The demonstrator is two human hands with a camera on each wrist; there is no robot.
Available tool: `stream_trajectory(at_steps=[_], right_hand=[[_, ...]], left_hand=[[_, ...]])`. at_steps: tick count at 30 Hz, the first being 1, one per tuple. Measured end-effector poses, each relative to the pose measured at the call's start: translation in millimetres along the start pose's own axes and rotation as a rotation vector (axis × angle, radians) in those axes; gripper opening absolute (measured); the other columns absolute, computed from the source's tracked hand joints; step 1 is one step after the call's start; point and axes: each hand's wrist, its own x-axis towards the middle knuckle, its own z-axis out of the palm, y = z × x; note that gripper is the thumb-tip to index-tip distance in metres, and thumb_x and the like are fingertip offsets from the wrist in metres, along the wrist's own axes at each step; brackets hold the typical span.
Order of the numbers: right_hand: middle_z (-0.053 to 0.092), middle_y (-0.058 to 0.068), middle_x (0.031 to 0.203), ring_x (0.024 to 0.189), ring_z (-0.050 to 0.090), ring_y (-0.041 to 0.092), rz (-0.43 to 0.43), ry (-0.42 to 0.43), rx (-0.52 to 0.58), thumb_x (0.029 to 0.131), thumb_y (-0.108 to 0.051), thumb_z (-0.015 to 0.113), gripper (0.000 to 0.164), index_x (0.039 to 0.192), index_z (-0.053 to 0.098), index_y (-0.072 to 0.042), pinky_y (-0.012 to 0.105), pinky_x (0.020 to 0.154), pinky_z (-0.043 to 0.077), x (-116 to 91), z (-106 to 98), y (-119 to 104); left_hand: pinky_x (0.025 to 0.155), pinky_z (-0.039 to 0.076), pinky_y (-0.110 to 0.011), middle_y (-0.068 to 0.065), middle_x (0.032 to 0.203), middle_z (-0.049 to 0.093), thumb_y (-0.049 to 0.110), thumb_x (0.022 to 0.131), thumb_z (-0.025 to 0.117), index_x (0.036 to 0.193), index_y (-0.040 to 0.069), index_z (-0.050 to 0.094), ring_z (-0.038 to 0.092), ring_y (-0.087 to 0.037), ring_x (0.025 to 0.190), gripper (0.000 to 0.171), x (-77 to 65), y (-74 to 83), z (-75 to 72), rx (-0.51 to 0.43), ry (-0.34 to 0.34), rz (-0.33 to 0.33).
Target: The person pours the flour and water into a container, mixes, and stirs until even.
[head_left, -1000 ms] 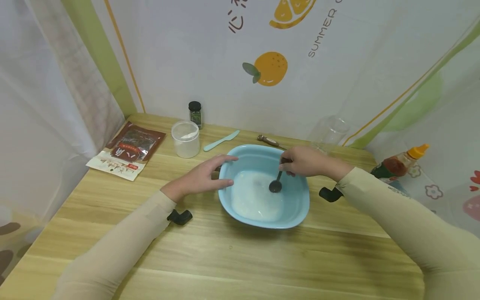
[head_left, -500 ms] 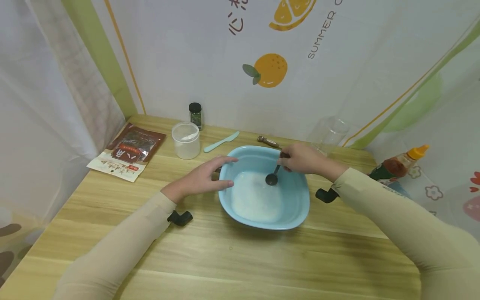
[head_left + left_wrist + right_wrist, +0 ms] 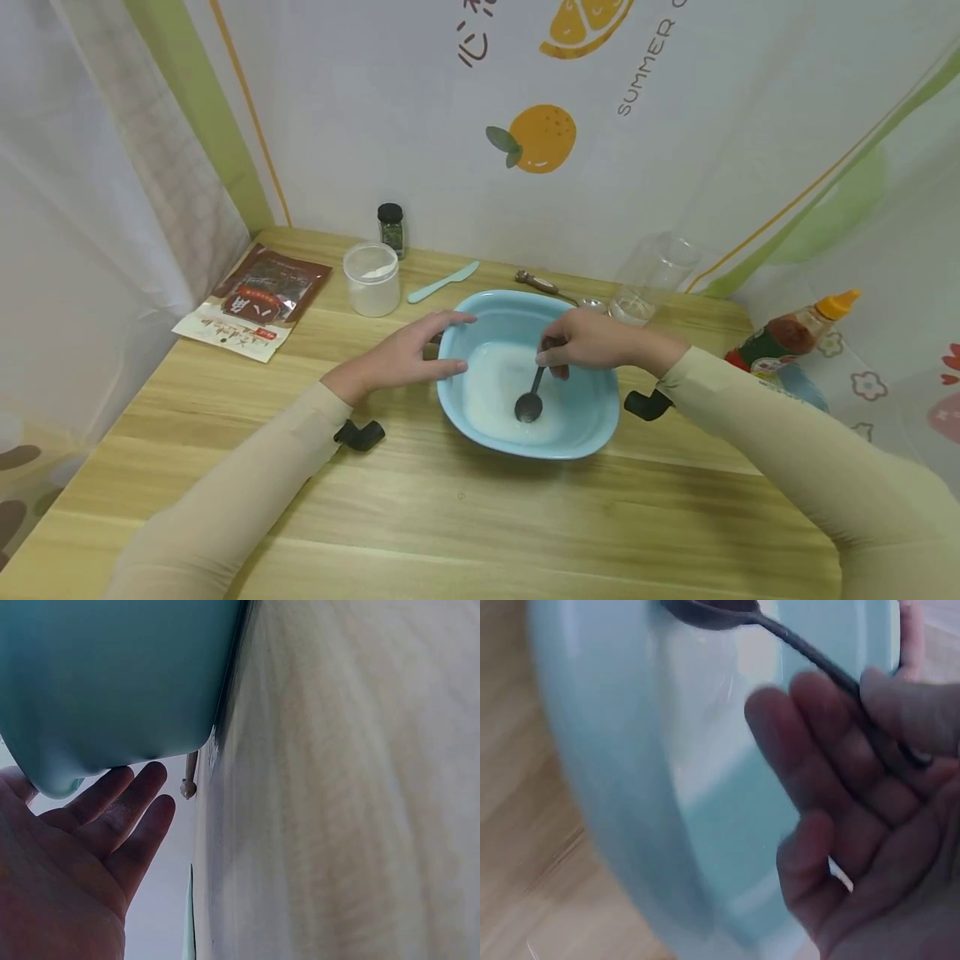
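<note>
A light blue basin (image 3: 604,408) with whitish liquid in it stands on the wooden table. My left hand (image 3: 397,357) holds the basin's left side. Its thumb and index finger reach over the rim, while its other fingers lie against the outer wall in the left wrist view. Above the basin, my right hand (image 3: 592,337) pinches the handle of a dark spoon (image 3: 528,407) between thumb and fingers. The spoon's bowl is low in the basin at the liquid. In the right wrist view the spoon handle (image 3: 802,646) slants across the fingers.
Behind the basin lie a pale green knife (image 3: 444,282), a brown-handled spoon (image 3: 537,282) and a clear cup (image 3: 652,279). A tub of white powder (image 3: 372,287), dark-lidded jar (image 3: 391,231) and brown packet (image 3: 262,296) are left; a sauce bottle (image 3: 791,332) is right.
My right hand first shifted the spoon slightly back, then brought it forward and left through the basin. More of the cup and the brown-handled spoon shows now. The left hand stays put.
</note>
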Motion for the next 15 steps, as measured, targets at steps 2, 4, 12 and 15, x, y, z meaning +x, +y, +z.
stream_trajectory(at_steps=[2,4,12,15], right_hand=[[0.074,-0.002,0.078,0.074,0.068,0.025,0.02,0.043,-0.002,0.113,-0.022,0.067,0.025,0.104,0.081,-0.004,0.036,0.069,0.049,1.5,-0.2,1.5],[0.071,0.0,0.075,0.067,0.062,0.021,0.076,0.134,-0.034,0.113,-0.021,0.067,0.026,0.1,0.08,-0.003,0.036,0.066,0.047,1.7,-2.6,4.7],[0.062,0.0,0.068,0.061,0.053,0.017,0.203,0.249,-0.141,0.113,-0.021,0.066,0.03,0.086,0.071,-0.009,0.037,0.064,0.045,-5.0,-11.8,13.1],[0.065,-0.002,0.069,0.061,0.055,0.016,0.139,0.182,-0.133,0.112,-0.02,0.068,0.026,0.091,0.076,-0.007,0.036,0.063,0.046,-8.1,-12.6,11.1]], left_hand=[[0.11,0.059,-0.048,-0.012,0.164,0.052,0.033,0.103,0.079,0.168,0.016,0.048,0.059,-0.031,0.143,0.073,-0.5,0.5,-0.2,0.005,0.004,0.001],[0.11,0.059,-0.047,-0.012,0.163,0.052,0.033,0.103,0.079,0.167,0.016,0.048,0.059,-0.031,0.143,0.073,-0.7,0.9,-0.3,0.007,0.005,0.002],[0.107,0.061,-0.047,-0.012,0.164,0.051,0.035,0.103,0.079,0.168,0.015,0.048,0.06,-0.032,0.141,0.074,-0.6,-0.2,1.2,-0.004,0.0,-0.003],[0.108,0.06,-0.048,-0.011,0.164,0.052,0.035,0.103,0.079,0.167,0.016,0.049,0.06,-0.031,0.141,0.074,-0.5,-1.3,1.5,0.005,0.007,-0.001]])
